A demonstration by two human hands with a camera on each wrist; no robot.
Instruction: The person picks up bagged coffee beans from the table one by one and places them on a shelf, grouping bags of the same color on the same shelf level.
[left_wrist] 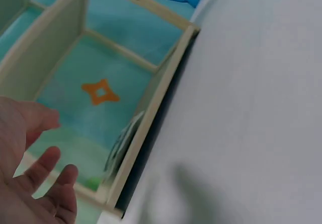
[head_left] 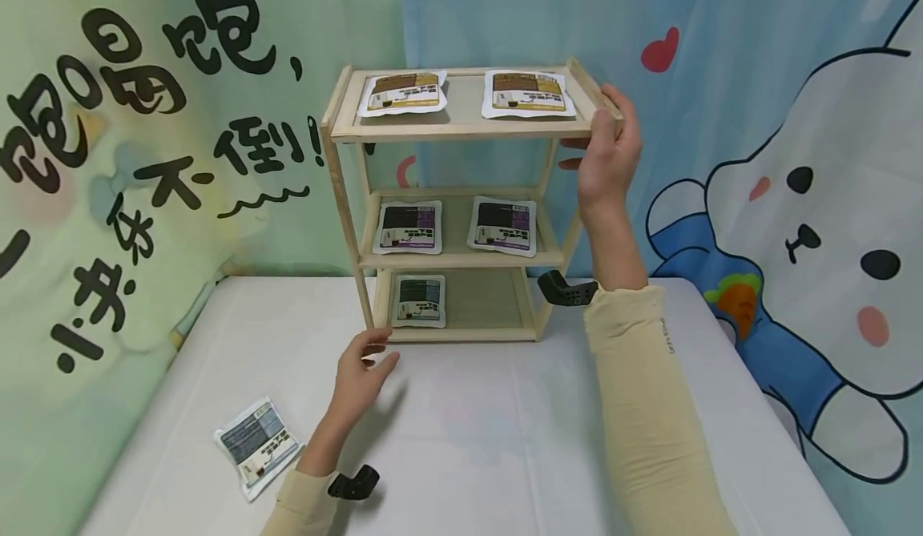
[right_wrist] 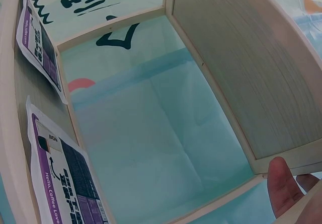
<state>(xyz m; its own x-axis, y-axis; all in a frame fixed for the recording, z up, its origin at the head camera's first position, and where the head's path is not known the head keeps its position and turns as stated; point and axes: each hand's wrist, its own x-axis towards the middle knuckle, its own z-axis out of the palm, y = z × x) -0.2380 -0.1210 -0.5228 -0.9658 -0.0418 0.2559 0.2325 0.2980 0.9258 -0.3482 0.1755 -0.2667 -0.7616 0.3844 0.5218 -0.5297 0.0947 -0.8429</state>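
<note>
A three-tier wooden shelf [head_left: 461,130] stands at the back of the table. My right hand [head_left: 611,155] grips its top tier at the right end, the thumb [right_wrist: 283,186] on the frame in the right wrist view. My left hand [head_left: 360,380] is by the bottom tier's left front corner, fingers loosely bent and holding nothing. On the top tier lie two brown-and-yellow packets [head_left: 407,92]. Two purple-and-black packets [head_left: 503,224] are on the middle tier. One grey-blue packet [head_left: 419,301] sits at the left of the bottom tier; its edge shows in the left wrist view.
Another grey-blue packet [head_left: 259,446] lies on the white tabletop [head_left: 490,440], left of my left forearm. Behind the table hangs a printed curtain [head_left: 505,7] with lettering and a cartoon figure. A black wrist device [head_left: 353,484] is on each sleeve.
</note>
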